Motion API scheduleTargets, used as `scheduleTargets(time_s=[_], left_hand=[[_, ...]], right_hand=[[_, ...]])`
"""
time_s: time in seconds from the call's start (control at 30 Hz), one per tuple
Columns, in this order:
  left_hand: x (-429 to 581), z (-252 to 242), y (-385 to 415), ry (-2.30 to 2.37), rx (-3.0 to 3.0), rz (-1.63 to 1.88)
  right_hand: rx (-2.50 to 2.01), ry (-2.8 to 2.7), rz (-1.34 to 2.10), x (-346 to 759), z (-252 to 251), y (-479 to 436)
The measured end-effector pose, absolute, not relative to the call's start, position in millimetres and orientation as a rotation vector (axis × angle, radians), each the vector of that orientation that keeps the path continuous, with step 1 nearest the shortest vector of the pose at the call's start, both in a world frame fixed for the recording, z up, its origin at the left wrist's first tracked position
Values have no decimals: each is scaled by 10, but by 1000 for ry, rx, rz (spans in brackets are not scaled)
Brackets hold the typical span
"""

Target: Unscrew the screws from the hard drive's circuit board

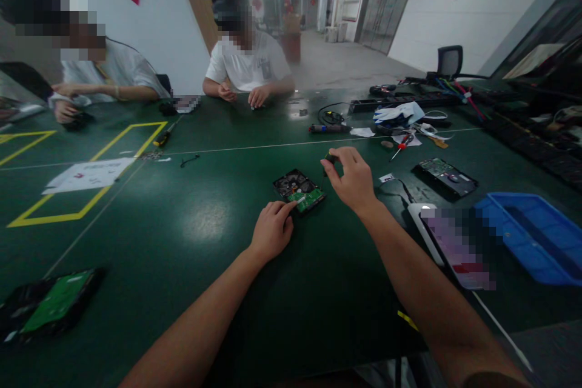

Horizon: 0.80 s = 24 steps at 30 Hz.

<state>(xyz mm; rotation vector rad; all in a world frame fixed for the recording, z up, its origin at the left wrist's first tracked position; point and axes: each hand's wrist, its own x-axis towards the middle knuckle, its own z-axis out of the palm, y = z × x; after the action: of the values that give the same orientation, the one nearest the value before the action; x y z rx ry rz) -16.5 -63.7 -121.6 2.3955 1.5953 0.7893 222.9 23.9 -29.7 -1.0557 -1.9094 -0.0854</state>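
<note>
A hard drive [294, 180] lies on the green table with its green circuit board facing up. My left hand [273, 229] rests at its near left edge, the index finger stretched onto the board and the thumb off the drive. Over the drive's right side, my right hand [352, 176] pinches the dark handle of a small screwdriver [330, 159] between thumb and fingers. Its thin shaft points down beside the drive's right corner; I cannot tell whether the tip touches it.
Other hard drives lie at the right [446, 177] and near left [54, 303]. A phone [454, 248] and a blue tray [518, 242] are right of my forearm. Gloves [399, 114], a red-handled screwdriver [402, 146] and cables lie beyond. Two people sit across the table.
</note>
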Motion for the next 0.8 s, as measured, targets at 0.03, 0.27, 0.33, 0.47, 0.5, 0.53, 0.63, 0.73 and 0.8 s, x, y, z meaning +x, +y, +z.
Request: scheduleTargets(time_s=[0.03,0.27,0.33,0.47,0.5,0.53,0.63,0.73,0.8], left_hand=[[-166,-1221,-633,1596,2399,795],[-171,-1238,-622,1593,2397,801],[-169,-1232,-627,1596,2394,807],[-162,-1211,-638,1596,2392,809],[-161,-1206,-640,1594,2391,807],[-159,-1202,-641,1592,2390,806],[-156,-1195,-642,1584,2389,812],[-157,-1196,-643,1591,2385,811],[-157,-1196,-643,1595,2384,804]], right_hand=[[-1060,-1919,-106,2228,-292,235],[-1068,-1846,-98,2246,-332,277],[-1067,-1888,-105,2241,-320,263],[-1068,-1937,-142,2223,-280,227],[-1064,-1927,-146,2220,-279,227],[-1055,-1908,-147,2218,-282,232],[-1022,-1856,-128,2218,-306,256],[-1019,-1885,-106,2221,-316,261],[-1029,-1923,-115,2224,-308,251]])
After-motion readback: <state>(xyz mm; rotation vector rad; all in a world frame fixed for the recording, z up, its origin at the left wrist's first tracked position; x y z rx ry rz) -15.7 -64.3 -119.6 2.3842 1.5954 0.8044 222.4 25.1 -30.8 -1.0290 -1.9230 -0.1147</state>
